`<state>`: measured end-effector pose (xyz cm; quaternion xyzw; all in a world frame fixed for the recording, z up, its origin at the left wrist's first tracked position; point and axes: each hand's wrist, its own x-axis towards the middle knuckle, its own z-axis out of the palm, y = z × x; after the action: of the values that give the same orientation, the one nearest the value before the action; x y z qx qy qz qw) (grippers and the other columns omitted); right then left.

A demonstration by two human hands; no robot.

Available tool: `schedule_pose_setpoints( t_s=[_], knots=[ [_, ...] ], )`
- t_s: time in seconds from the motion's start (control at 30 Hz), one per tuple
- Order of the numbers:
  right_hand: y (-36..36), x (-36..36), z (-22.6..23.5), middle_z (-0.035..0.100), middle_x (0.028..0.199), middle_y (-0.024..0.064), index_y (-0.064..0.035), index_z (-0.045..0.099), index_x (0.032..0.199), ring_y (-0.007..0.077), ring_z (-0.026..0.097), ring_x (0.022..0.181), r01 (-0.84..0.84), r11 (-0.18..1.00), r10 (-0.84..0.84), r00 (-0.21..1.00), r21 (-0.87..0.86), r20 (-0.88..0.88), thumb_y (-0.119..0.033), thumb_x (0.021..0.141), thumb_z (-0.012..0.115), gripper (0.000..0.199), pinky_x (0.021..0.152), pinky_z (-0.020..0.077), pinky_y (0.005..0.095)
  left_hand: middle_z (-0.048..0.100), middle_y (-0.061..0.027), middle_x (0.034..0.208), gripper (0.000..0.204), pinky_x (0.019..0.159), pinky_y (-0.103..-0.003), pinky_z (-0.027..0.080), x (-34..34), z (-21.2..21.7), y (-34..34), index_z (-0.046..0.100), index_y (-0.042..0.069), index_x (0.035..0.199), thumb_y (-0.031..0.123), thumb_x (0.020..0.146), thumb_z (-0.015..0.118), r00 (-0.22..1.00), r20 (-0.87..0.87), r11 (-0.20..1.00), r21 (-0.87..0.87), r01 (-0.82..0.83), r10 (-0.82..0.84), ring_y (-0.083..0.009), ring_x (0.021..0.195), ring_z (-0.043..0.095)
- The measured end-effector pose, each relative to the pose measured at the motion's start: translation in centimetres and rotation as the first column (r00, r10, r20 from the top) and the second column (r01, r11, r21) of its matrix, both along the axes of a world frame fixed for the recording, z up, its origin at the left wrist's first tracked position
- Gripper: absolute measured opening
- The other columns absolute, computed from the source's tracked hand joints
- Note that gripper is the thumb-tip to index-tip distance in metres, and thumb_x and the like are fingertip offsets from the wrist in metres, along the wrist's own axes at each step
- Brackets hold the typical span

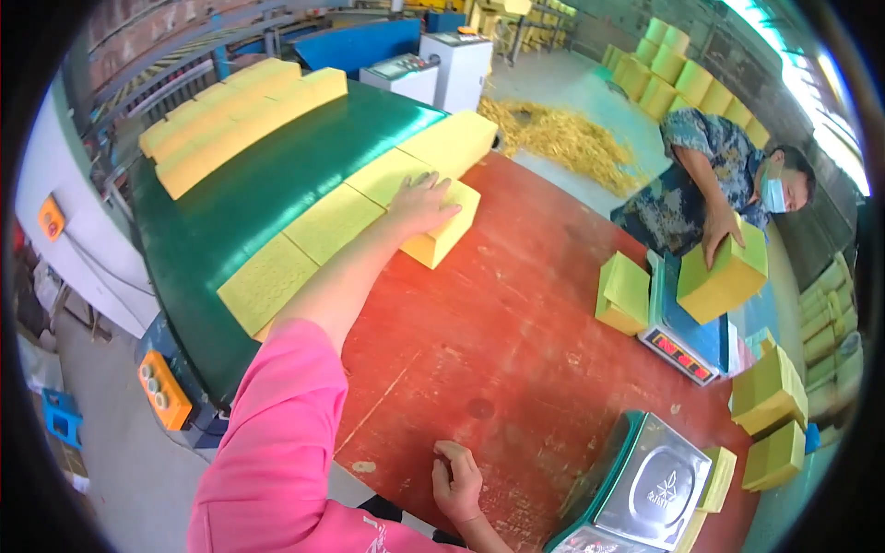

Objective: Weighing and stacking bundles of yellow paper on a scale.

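Note:
My left arm, in a pink sleeve, reaches across to a stack of yellow paper (444, 235) at the edge of the green conveyor belt. My left hand (424, 205) grips this stack from above, its fingers over the top. The stack juts out over the red table (479, 332), out of line with a row of similar yellow stacks (336, 224) along the belt edge. Near the table's front edge, my right hand (458, 482) rests with loosely curled fingers and the thumb apart, holding nothing.
Across the table, a masked person holds a yellow stack (724, 276) over a digital scale (687, 318). A second scale (659, 479) with a metal plate stands near right. More yellow stacks (770, 392) sit along the right edge. Another row (244, 115) lies across the green belt (212, 230).

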<state>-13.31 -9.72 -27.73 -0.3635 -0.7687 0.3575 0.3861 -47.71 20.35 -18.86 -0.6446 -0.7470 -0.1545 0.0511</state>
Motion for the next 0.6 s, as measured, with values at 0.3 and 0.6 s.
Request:
schedule_pose_setpoints(
  t_s=[0.3, 0.6],
  knots=[
    [0.4, -0.3, 0.3, 0.065, 0.105, 0.0170, -0.0012, 0.062, 0.107, 0.0313, 0.066, 0.091, 0.036, 0.992, -0.039, 0.999, -0.120, -0.024, 0.004, 0.080, 0.063, 0.027, 0.080, 0.0543, 0.0350, 0.034, -0.0222, 0.151, 0.077, 0.117, -0.048, 0.021, 3.8, -3.5, -1.3, 0.039, 0.004, 0.145, 0.062, 0.094, 0.043, 0.978, -0.102, 0.983, -0.030, 0.180, -0.183, -0.0347, 0.143, 0.029],
    [-6.5, 6.2, 0.8, 0.065, 0.115, 0.0132, 0.0036, 0.058, 0.119, 0.0230, 0.064, 0.106, -0.500, 0.226, -0.124, 0.836, -0.836, -0.534, -0.013, 0.099, 0.049, 0.028, 0.092, 0.0508, 0.0346, 0.033, -0.0239, 0.151, 0.082, 0.116, -0.050, 0.025, 18.1, -0.8, -23.5, 0.040, 0.001, 0.143, 0.052, 0.084, 0.063, 0.887, 0.005, 0.887, 0.003, 0.462, -0.462, -0.0387, 0.142, 0.028]
  ],
)
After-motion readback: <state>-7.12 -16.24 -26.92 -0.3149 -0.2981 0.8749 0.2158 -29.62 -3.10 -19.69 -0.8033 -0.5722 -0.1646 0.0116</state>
